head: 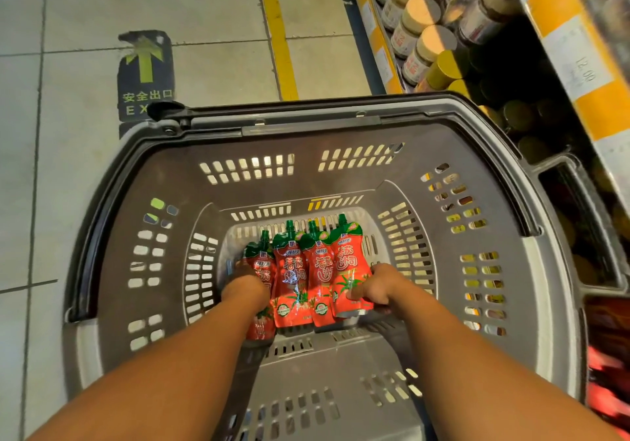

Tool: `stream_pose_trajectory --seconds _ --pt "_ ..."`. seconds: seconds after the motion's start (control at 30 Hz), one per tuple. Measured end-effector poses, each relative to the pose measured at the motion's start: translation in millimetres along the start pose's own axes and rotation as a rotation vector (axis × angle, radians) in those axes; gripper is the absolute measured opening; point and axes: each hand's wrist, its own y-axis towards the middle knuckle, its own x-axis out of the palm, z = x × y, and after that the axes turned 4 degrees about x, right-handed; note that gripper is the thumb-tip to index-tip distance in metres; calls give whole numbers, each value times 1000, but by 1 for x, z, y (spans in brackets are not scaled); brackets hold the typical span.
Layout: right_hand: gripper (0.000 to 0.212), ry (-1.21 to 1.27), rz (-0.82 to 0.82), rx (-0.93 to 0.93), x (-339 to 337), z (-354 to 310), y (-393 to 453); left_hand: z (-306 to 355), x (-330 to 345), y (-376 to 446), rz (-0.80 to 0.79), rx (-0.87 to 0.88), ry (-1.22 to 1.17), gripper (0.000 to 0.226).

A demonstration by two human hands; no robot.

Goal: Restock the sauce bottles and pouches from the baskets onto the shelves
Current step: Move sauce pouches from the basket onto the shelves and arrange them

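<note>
Several red sauce pouches point(293, 280) with green spout caps lie side by side at the bottom of a deep grey plastic basket point(341, 167). Both my arms reach down into it. My left hand point(246, 283) grips the leftmost pouch point(262, 321), covering its middle. My right hand point(376, 287) holds the rightmost pouch point(349, 263) near its lower edge, thumb on its front. The two middle pouches lie untouched between my hands.
Shelves on the right carry jars with tan lids point(419, 14) and yellow-lidded tins point(443, 68), behind price strips point(579, 58). More red packets point(606, 372) show blurred at the lower right. Tiled floor with a yellow line point(279, 31) and an exit arrow sticker point(145, 65) lies to the left.
</note>
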Motion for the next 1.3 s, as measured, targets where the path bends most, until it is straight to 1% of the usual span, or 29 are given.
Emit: stream_pose_trajectory --seconds 0.07,0.17,0.27,0.3,0.4,0.53,0.6,0.7,0.73,0.8,0.9,1.0,1.03,1.1,1.17,1.2,1.23,1.3 --pt "32 12 10 -18 -2 -2 -3 0 -3 -4 30 -24 -68 55" --pt "32 41 20 -39 -6 -7 -10 2 -10 -10 29 -32 -128 48" --pt "36 1 33 -73 -12 -14 -21 4 -17 -22 22 -16 -80 43" --pt "34 -21 47 -82 -14 -17 -27 5 -18 -26 32 -8 -48 42" --pt "29 -81 78 -82 -25 -28 -47 6 -19 -40 118 2 -47 35" --pt "34 -85 91 -116 -38 -35 -76 -6 -24 -63 227 77 -139 18" --pt "33 -59 114 -150 -44 -39 -92 -11 -28 -77 277 70 -235 19" --pt "31 -43 134 -216 -49 -45 -120 -12 -39 -104 379 83 -300 27" --pt "31 -38 130 -236 -50 -47 -131 -13 -44 -114 408 108 -317 26" --pt "35 -21 133 -271 -50 -49 -154 -16 -56 -132 466 169 -382 16" --pt "36 69 158 -301 -49 -47 -188 -23 -70 -160 561 243 -469 3" --pt "28 149 175 -346 -49 -37 -222 -29 -81 -190 640 334 -602 16" --pt "23 177 181 -365 -49 -32 -233 -30 -84 -200 650 360 -644 15" --pt "18 250 205 -392 -51 -18 -253 -31 -89 -218 647 414 -730 12" --pt "13 340 226 -412 -53 -1 -273 -30 -92 -237 636 467 -814 13" --pt "13 385 231 -424 -54 7 -282 -29 -93 -245 631 500 -854 15" --pt "18 432 238 -437 -56 17 -292 -27 -95 -254 618 539 -900 18" --pt "25 524 262 -479 -62 39 -313 -22 -97 -271 557 621 -1007 23"
